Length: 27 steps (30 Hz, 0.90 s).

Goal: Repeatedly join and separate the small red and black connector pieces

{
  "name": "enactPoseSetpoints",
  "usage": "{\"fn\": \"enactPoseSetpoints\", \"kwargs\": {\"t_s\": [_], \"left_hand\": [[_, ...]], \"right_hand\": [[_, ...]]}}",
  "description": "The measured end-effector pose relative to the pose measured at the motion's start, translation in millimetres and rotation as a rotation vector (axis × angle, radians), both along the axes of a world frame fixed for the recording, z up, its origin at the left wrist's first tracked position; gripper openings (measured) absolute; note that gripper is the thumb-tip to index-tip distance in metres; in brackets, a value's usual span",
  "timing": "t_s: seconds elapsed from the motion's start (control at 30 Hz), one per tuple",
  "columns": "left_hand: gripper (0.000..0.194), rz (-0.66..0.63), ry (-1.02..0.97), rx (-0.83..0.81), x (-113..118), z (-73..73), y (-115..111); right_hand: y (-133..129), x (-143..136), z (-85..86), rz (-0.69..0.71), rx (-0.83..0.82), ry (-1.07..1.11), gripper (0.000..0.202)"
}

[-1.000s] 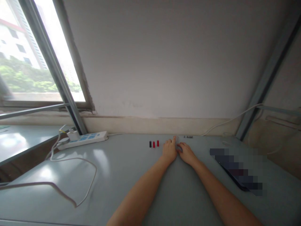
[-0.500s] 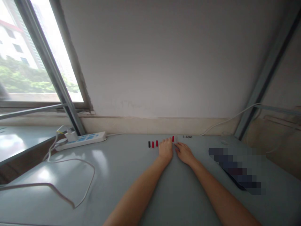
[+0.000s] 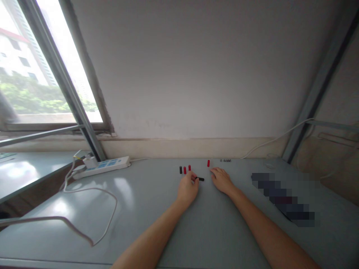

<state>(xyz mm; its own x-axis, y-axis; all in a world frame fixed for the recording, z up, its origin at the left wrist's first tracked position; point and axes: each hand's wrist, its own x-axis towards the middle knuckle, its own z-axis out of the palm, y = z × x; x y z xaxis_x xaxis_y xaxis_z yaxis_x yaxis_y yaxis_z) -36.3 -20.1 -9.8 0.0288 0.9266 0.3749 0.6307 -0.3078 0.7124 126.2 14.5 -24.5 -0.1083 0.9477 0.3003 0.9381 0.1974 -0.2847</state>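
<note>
My left hand [image 3: 188,186] pinches one end of a small black stick [image 3: 200,179], which points to the right just above the grey tabletop. Just beyond that hand stand a black cylinder [image 3: 180,170], a red cylinder [image 3: 184,170] and a second red cylinder [image 3: 189,167] in a row. My right hand [image 3: 221,180] rests on the table, palm down, fingers extended and nothing visible in them. Near its fingertips is another red cylinder [image 3: 208,163]. Several tiny dark pieces [image 3: 226,160] lie behind my right hand, near the wall.
A white power strip [image 3: 103,166] with plugs sits at the back left, and its cable [image 3: 112,213] loops over the left of the table [image 3: 146,224]. At the right lies a dark, pixelated object [image 3: 283,200]. Metal posts rise on both sides.
My left hand has moved left and toward me, away from the single red cylinder, and the black stick now shows in its fingers. My right hand has hardly moved.
</note>
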Motion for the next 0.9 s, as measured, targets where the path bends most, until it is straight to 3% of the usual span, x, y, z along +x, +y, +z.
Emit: {"fn": "enactPoseSetpoints", "kwargs": {"t_s": [0.17,0.33,0.63,0.9], "left_hand": [[0.003,-0.028,-0.285,0.005,-3,-6.3,6],[0.005,-0.029,-0.571,-0.139,-1,-1.4,9],[0.005,-0.036,-0.736,-0.223,4,6.9,0],[0.006,0.035,-0.785,-0.213,0,10.0,1]], "right_hand": [[-2,-3,5.0,0.079,0.180,0.215,0.024],[-5,-9,16.6,0.102,0.310,0.517,0.016],[-3,-17,14.9,0.193,0.100,0.871,0.019],[0,-12,14.9,0.148,0.161,0.901,0.022]]}}
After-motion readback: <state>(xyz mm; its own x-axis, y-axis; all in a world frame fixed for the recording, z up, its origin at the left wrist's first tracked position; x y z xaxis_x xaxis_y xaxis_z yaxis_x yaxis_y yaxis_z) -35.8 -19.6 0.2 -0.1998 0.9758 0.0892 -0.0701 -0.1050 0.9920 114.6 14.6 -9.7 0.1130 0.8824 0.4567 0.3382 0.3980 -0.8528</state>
